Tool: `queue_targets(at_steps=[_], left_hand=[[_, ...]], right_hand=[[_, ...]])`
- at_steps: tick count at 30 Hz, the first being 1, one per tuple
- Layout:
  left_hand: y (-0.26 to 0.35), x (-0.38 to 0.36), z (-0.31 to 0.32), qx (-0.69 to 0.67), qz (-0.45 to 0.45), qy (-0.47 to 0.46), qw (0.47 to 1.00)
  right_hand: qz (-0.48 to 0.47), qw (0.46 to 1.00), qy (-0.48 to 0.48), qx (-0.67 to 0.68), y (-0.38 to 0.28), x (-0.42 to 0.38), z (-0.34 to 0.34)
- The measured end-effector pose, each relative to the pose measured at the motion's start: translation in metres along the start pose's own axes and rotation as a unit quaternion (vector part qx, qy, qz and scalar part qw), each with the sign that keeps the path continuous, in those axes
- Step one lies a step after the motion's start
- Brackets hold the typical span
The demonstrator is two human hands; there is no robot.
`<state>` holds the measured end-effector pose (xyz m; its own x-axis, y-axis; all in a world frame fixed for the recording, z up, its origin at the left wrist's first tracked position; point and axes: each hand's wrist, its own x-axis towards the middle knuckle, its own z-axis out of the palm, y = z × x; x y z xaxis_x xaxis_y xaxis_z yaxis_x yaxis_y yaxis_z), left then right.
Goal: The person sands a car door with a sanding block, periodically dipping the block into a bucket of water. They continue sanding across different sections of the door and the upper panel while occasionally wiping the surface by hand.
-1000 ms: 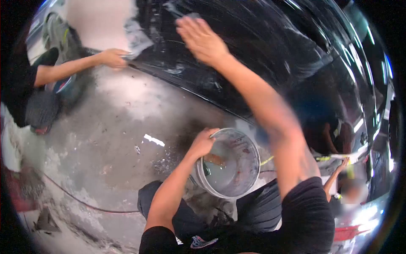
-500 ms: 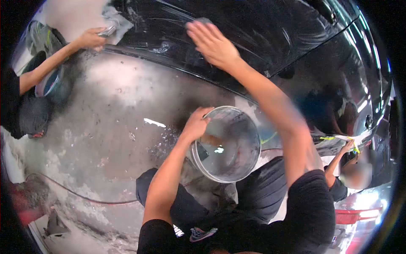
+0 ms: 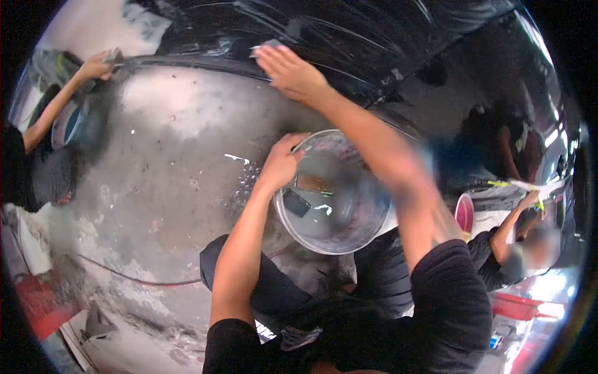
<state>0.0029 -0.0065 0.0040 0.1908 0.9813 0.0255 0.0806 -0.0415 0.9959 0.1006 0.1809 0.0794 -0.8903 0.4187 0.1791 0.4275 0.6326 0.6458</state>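
My left hand (image 3: pixel 283 163) is closed over the left rim of a round bucket (image 3: pixel 314 244), which stands between my knees. Water shows inside it, with a dark rectangular pad (image 3: pixel 296 203) and a brown rectangular piece (image 3: pixel 313 183) at its left side. My right hand (image 3: pixel 293 75) lies on the lower part of a wet black car panel (image 3: pixel 349 43), fingers extended together over a small dark grey pad (image 3: pixel 272 44). Only the pad's edge shows beyond my fingertips; the rest is hidden. Pale streaks cover the panel around it.
At left, a co-worker's hand (image 3: pixel 96 67) holds a grey block at the panel's lower edge, near another bucket (image 3: pixel 67 124). To the right, another person's hand (image 3: pixel 529 199) is by yellow tape, near a pink bucket (image 3: pixel 465 215). A hose (image 3: pixel 137 280) crosses the wet floor.
My right hand has moved left and slightly down along the panel with the pad. My left hand stays on the bucket rim. The co-worker's hand at left has shifted left and down.
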Motion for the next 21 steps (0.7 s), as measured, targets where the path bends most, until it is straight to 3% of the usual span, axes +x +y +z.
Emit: queue_targets(at_steps=[2, 4, 6, 9, 12, 18, 21], left_hand=[[0.002, -0.001, 0.001, 0.005, -0.010, -0.009, 1.000], [0.002, 0.000, 0.004, 0.003, -0.016, 0.000, 1.000], [0.003, 0.003, 0.002, 0.000, -0.024, 0.000, 1.000], [0.007, 0.005, 0.006, -0.014, -0.044, 0.003, 0.999], [0.009, 0.002, 0.003, -0.025, -0.051, -0.005, 0.998], [0.005, 0.004, 0.004, -0.012, -0.048, 0.002, 0.999], [0.002, 0.006, 0.004, 0.015, -0.035, -0.009, 0.999]], right_hand=[[0.013, 0.999, 0.020, 0.027, 0.003, -0.021, 0.005], [0.028, 0.999, 0.014, 0.042, 0.018, -0.103, 0.012], [0.069, 0.992, -0.101, 0.026, 0.029, -0.184, 0.005], [0.077, 0.995, -0.052, 0.039, 0.032, -0.183, 0.013], [0.124, 0.992, 0.031, -0.002, 0.030, -0.107, -0.002], [0.200, 0.979, -0.015, 0.044, 0.021, -0.174, 0.014], [0.185, 0.981, 0.048, 0.020, 0.043, -0.157, 0.010]])
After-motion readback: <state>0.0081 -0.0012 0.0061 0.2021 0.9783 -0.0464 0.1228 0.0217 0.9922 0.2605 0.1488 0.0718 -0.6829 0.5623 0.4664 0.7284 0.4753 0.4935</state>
